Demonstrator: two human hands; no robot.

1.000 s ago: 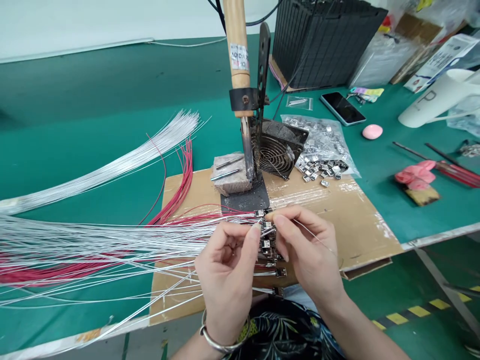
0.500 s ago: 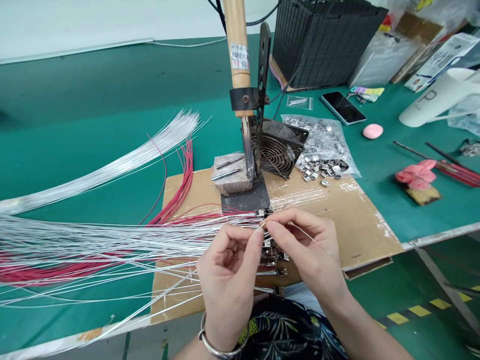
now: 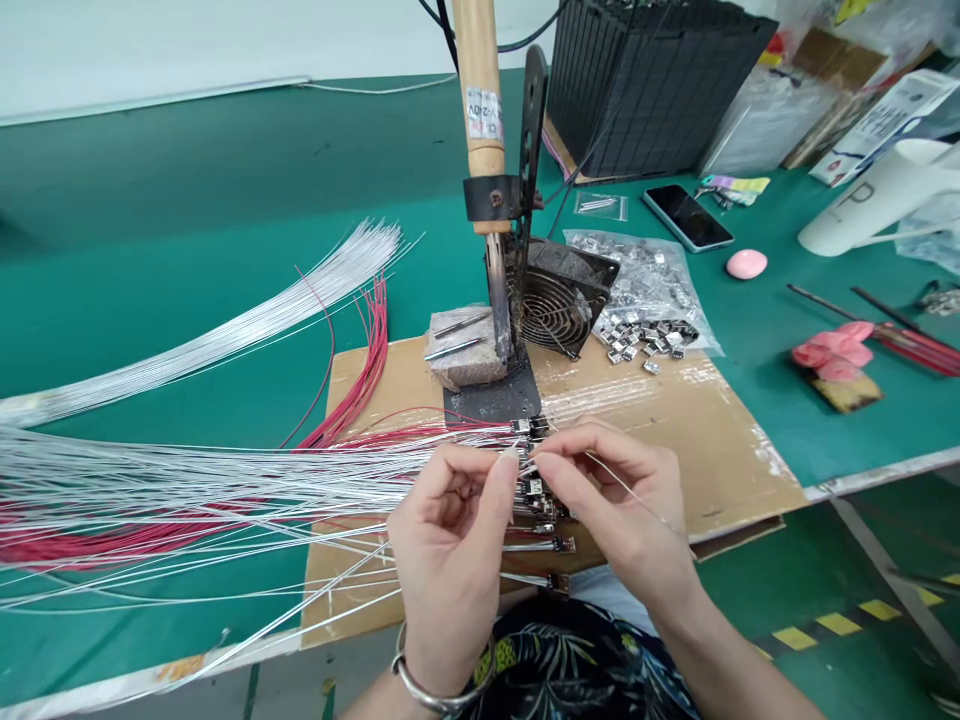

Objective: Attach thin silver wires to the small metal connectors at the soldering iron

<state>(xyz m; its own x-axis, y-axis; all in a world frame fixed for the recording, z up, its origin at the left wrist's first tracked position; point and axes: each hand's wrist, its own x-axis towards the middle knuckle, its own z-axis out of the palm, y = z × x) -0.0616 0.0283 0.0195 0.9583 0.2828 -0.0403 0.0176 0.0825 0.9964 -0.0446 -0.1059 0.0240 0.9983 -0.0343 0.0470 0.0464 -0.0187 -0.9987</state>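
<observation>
White wire (image 3: 628, 489) sits pinched in our right hand (image 3: 626, 500), above the cardboard (image 3: 652, 425) near the front edge of the counter (image 3: 225, 190). Our left hand (image 3: 454, 545) is pinched closed beside it, contents unclear. Cardboard extends rightward; the soldering iron (image 3: 484, 120) bounds us behind. Green surface reaches the pale wall (image 3: 187, 50).

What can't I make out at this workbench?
All in the head camera's view:
What, if anything, the left hand pinches: hidden by fingertips.
Top of the wooden handle: past the upper edge.
Left ends of the white wires: past the left edge.
Fine print on the label: too small.
</observation>
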